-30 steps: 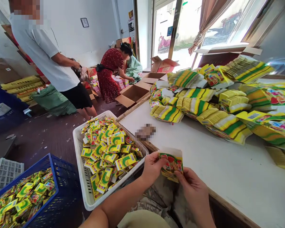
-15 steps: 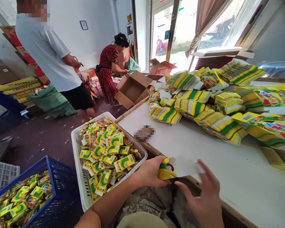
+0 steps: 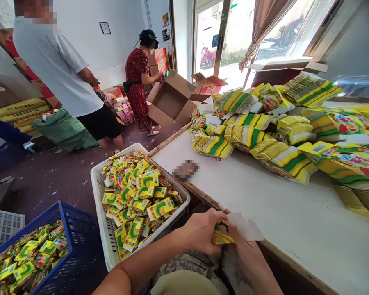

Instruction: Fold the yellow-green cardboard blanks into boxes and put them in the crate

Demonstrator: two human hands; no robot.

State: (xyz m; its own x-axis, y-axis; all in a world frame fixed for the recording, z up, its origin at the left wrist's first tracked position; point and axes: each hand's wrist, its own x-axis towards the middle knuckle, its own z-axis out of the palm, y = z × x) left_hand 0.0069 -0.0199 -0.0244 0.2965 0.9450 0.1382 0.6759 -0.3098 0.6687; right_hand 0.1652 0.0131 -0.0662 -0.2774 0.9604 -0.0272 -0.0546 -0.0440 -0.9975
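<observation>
Both hands (image 3: pixel 199 231) are meeting on one carton (image 3: pixel 223 237), right of the white basket (image 3: pixel 97 200)

Left of the white basket, a blue basket (image 3: pixel 80 229) is holding small cartons. The white basket is carrying a heaped load, its rim crowding the left forearm and leaving little room that way. Just right of it, the left hand is pinching the colourful carton between thumb and fingers. The right hand (image 3: pixel 244 243), apart from the carton half a second ago, is now coming together with the left around its pale flap (image 3: pixel 247 227), so the carton is getting support from both sides; exact finger contact is staying hidden. Farther right of the basket, the table's wooden edge (image 3: pixel 276 254) is running close beside the right hand, while stacked flat cartons (image 3: pixel 283 162) are lying well apart, leaving room for moving between
</observation>
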